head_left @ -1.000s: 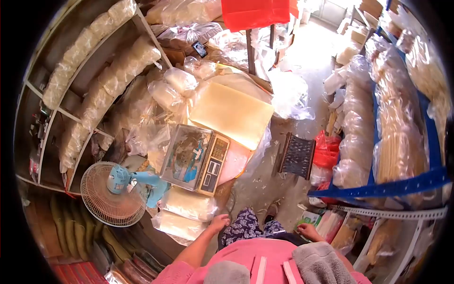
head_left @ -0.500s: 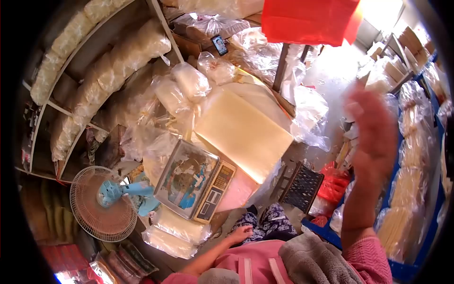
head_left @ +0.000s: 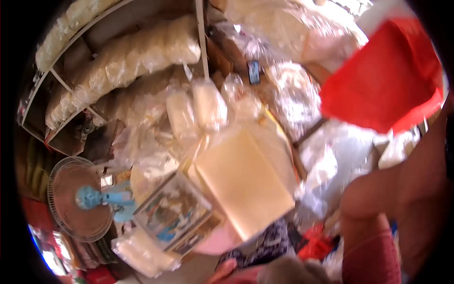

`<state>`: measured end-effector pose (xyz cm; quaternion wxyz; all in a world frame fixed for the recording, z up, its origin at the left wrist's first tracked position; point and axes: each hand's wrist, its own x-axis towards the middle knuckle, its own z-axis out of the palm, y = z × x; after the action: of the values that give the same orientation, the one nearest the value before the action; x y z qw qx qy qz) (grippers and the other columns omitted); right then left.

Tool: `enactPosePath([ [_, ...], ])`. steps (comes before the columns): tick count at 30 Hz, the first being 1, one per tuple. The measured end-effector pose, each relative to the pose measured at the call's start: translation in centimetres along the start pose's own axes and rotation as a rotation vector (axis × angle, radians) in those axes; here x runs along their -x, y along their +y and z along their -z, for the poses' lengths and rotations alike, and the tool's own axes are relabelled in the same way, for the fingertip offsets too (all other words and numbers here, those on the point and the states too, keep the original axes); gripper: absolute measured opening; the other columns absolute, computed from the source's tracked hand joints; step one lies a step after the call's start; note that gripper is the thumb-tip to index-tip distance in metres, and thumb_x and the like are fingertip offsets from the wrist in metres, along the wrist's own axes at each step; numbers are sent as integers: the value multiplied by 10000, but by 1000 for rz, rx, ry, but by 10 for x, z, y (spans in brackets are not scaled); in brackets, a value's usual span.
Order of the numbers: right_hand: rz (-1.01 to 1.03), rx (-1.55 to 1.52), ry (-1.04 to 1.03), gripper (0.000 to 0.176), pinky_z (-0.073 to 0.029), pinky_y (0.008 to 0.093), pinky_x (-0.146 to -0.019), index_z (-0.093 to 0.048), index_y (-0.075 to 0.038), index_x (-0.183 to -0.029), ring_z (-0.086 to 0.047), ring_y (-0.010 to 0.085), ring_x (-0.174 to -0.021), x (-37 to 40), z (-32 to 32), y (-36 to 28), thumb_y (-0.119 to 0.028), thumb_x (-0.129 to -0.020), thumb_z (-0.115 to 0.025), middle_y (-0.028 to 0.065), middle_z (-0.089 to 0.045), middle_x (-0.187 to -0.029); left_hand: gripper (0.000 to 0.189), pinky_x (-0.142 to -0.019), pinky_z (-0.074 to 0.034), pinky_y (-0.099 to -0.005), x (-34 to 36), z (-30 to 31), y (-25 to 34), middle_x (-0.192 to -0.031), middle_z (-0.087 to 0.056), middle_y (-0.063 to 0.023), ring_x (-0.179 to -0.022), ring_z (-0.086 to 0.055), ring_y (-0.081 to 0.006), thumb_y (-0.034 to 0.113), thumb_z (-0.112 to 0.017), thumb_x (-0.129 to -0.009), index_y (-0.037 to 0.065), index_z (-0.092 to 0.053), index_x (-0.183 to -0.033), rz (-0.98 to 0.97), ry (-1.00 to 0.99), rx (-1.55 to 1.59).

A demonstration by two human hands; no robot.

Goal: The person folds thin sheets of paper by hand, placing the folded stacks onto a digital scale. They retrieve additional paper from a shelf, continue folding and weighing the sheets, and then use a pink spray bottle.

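Right hand (head_left: 412, 189) is rising nearer the camera, well right of the scale (head_left: 172, 215), blurred; its grip cannot be told.

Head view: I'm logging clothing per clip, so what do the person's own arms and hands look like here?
The right arm has a pink ribbed-looking sleeve; the forearm beyond it is bare, no watch seen, its hand out of frame. The left hand is only a blurred bare sliver at the bottom edge.
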<state>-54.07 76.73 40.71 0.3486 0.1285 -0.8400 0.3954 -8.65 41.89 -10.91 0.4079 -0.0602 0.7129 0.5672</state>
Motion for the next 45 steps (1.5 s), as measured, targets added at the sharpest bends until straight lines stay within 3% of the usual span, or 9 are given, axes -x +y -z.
enactPosePath([
  [1, -14, -5, -9, 396, -370, 387, -1012, -489, 67, -1212, -515, 262, -1155, -1, -11, 25, -82, -850, -553, 162, -535, -1234, 420, -858, -474, -344, -21, -8, -12, -1018, -655, -156, -934, -620, -217, 353, -529, -900, 51, -573, -1190, 0, 33, 18],
  [2, -29, -11, -30, 392, -371, 385, -1010, -492, 66, -1209, -516, 261, -1153, -2, -22, 50, -81, -851, -553, 161, -537, -1232, 299, -840, -463, -342, -25, -9, 28, -1021, -662, -106, -955, -591, -197, 252, -543, -908, 12, -621, -1068, -20, 118, -90],
  [7, -53, -42, -99, 368, -377, 376, -998, -503, 64, -1191, -523, 254, -1139, 17, -89, 140, -75, -853, -552, 157, -546, -1218, 314, -850, -460, -345, -150, -10, 114, -1037, -654, -118, -966, -589, -207, 259, -542, -907, 9, -612, -1084, 101, 60, -51],
  [12, -9, -42, -109, 345, -382, 366, -987, -515, 61, -1173, -529, 248, -1125, 53, -130, 184, -68, -855, -552, 153, -555, -1204, 329, -860, -457, -348, -269, 3, 115, -1054, -646, -130, -978, -587, -218, 266, -541, -906, 6, -604, -1099, 45, 86, -64],
  [18, 35, -33, -114, 318, -389, 355, -973, -529, 58, -1152, -537, 240, -1108, 90, -163, 225, -61, -858, -551, 148, -565, -1187, 349, -872, -453, -352, -346, 19, 100, -1073, -637, -145, -992, -584, -230, 274, -540, -905, 3, -593, -1117, -10, 90, -56],
  [32, 74, -105, -82, 257, -404, 330, -940, -561, 51, -1103, -556, 222, -1070, 128, -150, 261, -43, -864, -550, 137, -590, -1148, 397, -901, -444, -361, -397, 14, 87, -1119, -615, -178, -1025, -578, -260, 293, -536, -901, -6, -569, -1159, -3, 113, -106],
  [39, 124, -199, -63, 228, -412, 317, -924, -578, 47, -1078, -566, 213, -1050, 170, -76, 253, -34, -867, -549, 131, -602, -1129, 421, -915, -439, -365, -399, -26, 85, -1142, -603, -195, -1041, -575, -275, 303, -535, -899, -10, -557, -1181, -4, 160, -164],
  [45, 223, -295, -68, 205, -418, 306, -910, -591, 44, -1057, -574, 205, -1033, 206, -1, 235, -27, -869, -548, 126, -613, -1112, 443, -927, -435, -369, -372, -89, 52, -1161, -594, -210, -1055, -572, -287, 311, -533, -898, -14, -547, -1199, -10, 49, -234],
])
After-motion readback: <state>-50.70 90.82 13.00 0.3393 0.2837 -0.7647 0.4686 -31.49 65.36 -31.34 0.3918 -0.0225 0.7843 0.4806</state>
